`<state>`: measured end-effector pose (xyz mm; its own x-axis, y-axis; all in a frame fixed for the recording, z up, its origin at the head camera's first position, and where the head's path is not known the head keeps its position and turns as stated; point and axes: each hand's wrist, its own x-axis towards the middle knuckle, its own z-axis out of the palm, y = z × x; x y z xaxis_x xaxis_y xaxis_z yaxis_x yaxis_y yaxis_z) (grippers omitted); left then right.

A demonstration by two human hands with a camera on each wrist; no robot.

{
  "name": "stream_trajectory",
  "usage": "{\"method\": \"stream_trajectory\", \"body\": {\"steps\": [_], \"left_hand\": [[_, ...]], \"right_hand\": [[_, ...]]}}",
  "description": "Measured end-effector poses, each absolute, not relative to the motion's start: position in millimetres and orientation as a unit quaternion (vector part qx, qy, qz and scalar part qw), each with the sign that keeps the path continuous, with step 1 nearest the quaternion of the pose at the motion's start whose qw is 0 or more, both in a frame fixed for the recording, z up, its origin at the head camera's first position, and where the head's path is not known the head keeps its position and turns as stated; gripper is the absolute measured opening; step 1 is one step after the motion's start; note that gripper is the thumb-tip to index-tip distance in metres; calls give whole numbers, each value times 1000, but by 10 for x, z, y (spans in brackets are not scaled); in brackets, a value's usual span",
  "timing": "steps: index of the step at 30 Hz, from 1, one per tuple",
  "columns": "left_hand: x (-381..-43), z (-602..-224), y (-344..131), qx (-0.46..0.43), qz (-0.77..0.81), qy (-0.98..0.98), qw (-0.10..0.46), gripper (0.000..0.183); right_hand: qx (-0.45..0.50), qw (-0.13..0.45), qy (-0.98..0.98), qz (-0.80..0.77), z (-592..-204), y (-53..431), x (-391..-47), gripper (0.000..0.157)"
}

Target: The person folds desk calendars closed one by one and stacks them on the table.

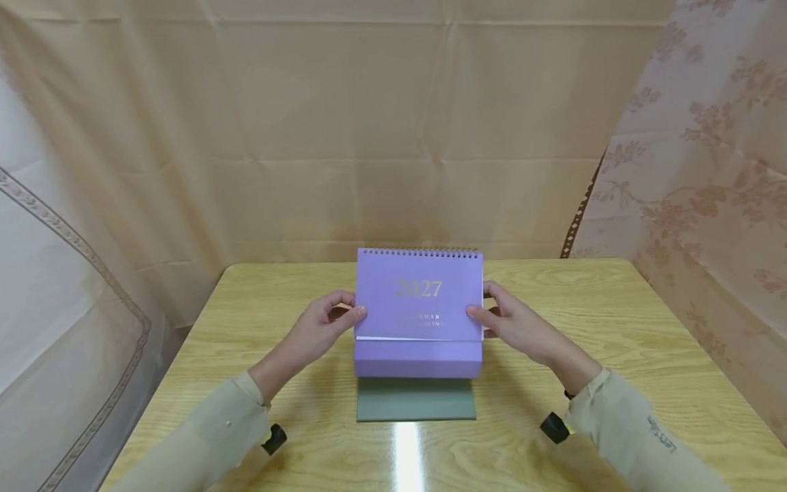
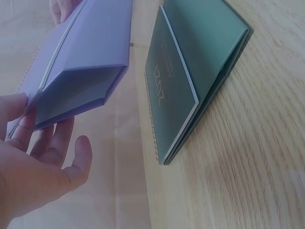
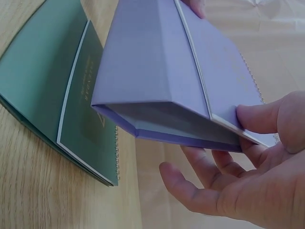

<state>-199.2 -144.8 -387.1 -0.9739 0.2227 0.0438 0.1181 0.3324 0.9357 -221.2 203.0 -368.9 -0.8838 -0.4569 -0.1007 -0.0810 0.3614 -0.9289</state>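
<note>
A purple spiral-bound desk calendar marked 2027 is held up above the table between both hands. My left hand grips its left side, thumb on the front cover and other fingers behind or beneath. On the opposite edge my right hand grips it the same way. The open triangular end of its folded stand shows in the right wrist view. Below and behind it a green desk calendar lies on the table, mostly hidden by the purple one in the head view.
The wooden table has light grain and a bright reflection near its front. A beige curtain hangs at the back, with a flowered cloth at the right and a white cloth at the left.
</note>
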Motion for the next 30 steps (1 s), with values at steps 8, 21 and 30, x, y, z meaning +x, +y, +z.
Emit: {"method": "stream_trajectory", "body": {"steps": [8, 21, 30], "left_hand": [[-1978, -3864, -1435, 92, 590, 801, 46, 26], [-1995, -3860, -1418, 73, 630, 769, 75, 47], [-1992, -3898, -1417, 75, 651, 748, 104, 61]], "right_hand": [[-149, 181, 796, -557, -3700, 2050, -2242, 48], [-138, 198, 766, -596, -3708, 2033, -2259, 54], [-121, 217, 755, -607, -3735, 2052, -2273, 62]]}}
